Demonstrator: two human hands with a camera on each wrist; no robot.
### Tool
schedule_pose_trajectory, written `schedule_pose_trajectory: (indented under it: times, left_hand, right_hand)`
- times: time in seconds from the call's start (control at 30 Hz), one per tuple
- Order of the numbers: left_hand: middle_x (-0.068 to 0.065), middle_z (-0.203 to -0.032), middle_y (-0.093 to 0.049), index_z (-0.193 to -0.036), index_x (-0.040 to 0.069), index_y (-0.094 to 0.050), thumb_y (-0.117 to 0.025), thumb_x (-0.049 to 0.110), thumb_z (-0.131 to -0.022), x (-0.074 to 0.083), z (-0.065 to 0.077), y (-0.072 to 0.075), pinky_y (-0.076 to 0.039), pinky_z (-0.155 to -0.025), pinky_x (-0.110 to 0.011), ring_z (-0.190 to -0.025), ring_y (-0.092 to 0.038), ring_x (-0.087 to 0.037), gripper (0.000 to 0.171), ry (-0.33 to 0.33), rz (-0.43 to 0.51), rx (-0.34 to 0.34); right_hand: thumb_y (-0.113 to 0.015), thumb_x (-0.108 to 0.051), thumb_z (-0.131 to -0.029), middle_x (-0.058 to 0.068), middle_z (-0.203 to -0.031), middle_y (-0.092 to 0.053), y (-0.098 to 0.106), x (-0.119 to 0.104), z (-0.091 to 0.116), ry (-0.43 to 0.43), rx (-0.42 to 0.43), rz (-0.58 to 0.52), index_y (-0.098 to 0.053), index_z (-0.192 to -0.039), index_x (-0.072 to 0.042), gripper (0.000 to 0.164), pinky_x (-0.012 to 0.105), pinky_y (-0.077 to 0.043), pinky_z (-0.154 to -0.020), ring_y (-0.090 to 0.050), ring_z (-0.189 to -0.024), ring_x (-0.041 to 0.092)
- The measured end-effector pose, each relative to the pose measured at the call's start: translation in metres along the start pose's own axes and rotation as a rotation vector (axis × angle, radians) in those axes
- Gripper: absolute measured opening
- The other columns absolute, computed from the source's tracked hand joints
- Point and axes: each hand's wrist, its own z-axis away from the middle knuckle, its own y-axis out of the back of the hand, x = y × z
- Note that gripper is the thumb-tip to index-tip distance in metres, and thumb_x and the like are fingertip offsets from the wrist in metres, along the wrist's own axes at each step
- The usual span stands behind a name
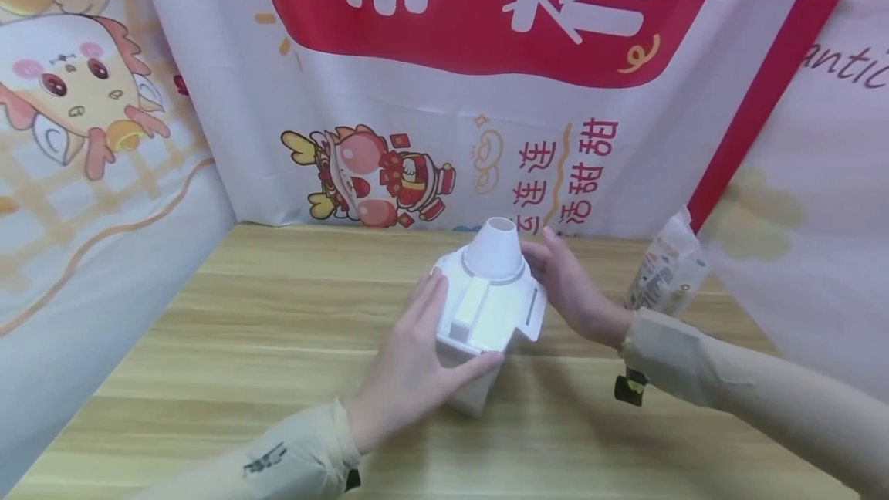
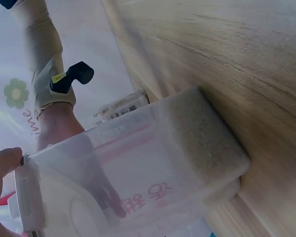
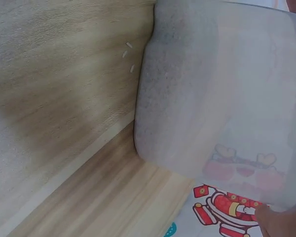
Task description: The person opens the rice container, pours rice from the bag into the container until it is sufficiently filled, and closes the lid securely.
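Observation:
A translucent storage box (image 2: 138,163) with a white lid (image 1: 500,315) stands on the table, pale grains (image 2: 202,138) filling its lower part. On the lid sits a white cone-shaped piece (image 1: 495,249), open at its narrow top. My left hand (image 1: 410,361) grips the lid's left and near edges, thumb at the near corner and fingers along the left side. At the far right side of the box is my right hand (image 1: 579,292), its fingers fairly straight and partly hidden behind the lid. The left wrist view shows those fingers through the clear wall.
Behind my right wrist stands a printed clear plastic bag (image 1: 667,268) at the table's right. A few loose grains (image 3: 129,45) lie beside the box on the wooden table (image 1: 278,346). A printed cloth (image 1: 417,99) hangs along the table's back edge.

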Motion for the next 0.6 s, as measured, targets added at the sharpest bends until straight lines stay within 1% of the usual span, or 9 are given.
schedule_pose_trajectory:
  times: [0.1, 0.17, 0.27, 0.43, 0.53, 0.6]
  left_hand:
    - [-0.022, -0.155, -0.028, -0.149, -0.006, -0.032, -0.070, 0.067, -0.078, 0.001, -0.001, -0.002, -0.023, -0.114, -0.042, -0.144, -0.023, -0.029, 0.108, 0.002, -0.014, 0.009]
    - [-0.023, -0.154, -0.029, -0.149, -0.006, -0.032, -0.070, 0.067, -0.078, 0.001, -0.002, -0.002, -0.024, -0.114, -0.043, -0.143, -0.024, -0.031, 0.108, -0.014, -0.027, 0.007]
    - [-0.023, -0.154, -0.031, -0.148, -0.006, -0.035, -0.072, 0.064, -0.078, -0.005, -0.005, -0.001, -0.025, -0.113, -0.043, -0.143, -0.025, -0.031, 0.105, -0.065, -0.051, -0.002]
    - [-0.022, -0.152, -0.035, -0.145, -0.007, -0.040, -0.077, 0.056, -0.077, -0.023, -0.009, 0.006, -0.030, -0.112, -0.043, -0.141, -0.030, -0.030, 0.099, -0.179, -0.072, -0.028]
    - [-0.021, -0.152, -0.034, -0.145, -0.006, -0.041, -0.079, 0.053, -0.076, -0.033, -0.012, 0.011, -0.033, -0.110, -0.045, -0.140, -0.032, -0.031, 0.099, -0.219, -0.067, -0.065]
    - [-0.019, -0.153, -0.034, -0.145, -0.005, -0.041, -0.078, 0.055, -0.076, -0.037, -0.016, 0.015, -0.034, -0.110, -0.045, -0.140, -0.032, -0.029, 0.099, -0.227, -0.082, -0.099]
  right_hand:
    - [-0.017, -0.066, -0.100, 0.016, -0.153, -0.036, 0.001, 0.002, -0.002, -0.008, 0.009, -0.016, -0.030, -0.151, 0.000, 0.085, 0.045, -0.021, -0.117, -0.033, -0.140, 0.028]
    - [-0.017, -0.066, -0.100, 0.016, -0.152, -0.037, 0.002, 0.003, -0.002, -0.006, 0.010, -0.026, -0.031, -0.151, 0.000, 0.085, 0.045, -0.022, -0.117, -0.034, -0.140, 0.029]
    - [-0.021, -0.068, -0.099, 0.014, -0.152, -0.038, 0.003, 0.003, -0.001, -0.001, 0.020, -0.027, -0.033, -0.150, -0.001, 0.085, 0.044, -0.024, -0.116, -0.036, -0.139, 0.028]
    - [-0.026, -0.065, -0.100, 0.013, -0.151, -0.040, 0.002, 0.006, 0.005, 0.027, 0.058, 0.003, -0.036, -0.149, 0.000, 0.082, 0.041, -0.029, -0.114, -0.039, -0.137, 0.027]
    - [-0.028, -0.061, -0.101, 0.015, -0.150, -0.041, -0.001, 0.007, 0.009, 0.040, 0.095, 0.032, -0.037, -0.148, 0.001, 0.079, 0.039, -0.034, -0.111, -0.042, -0.135, 0.028]
    - [-0.028, -0.056, -0.104, 0.016, -0.150, -0.040, -0.003, 0.008, 0.012, 0.056, 0.117, 0.054, -0.036, -0.148, 0.002, 0.074, 0.037, -0.037, -0.110, -0.043, -0.134, 0.028]
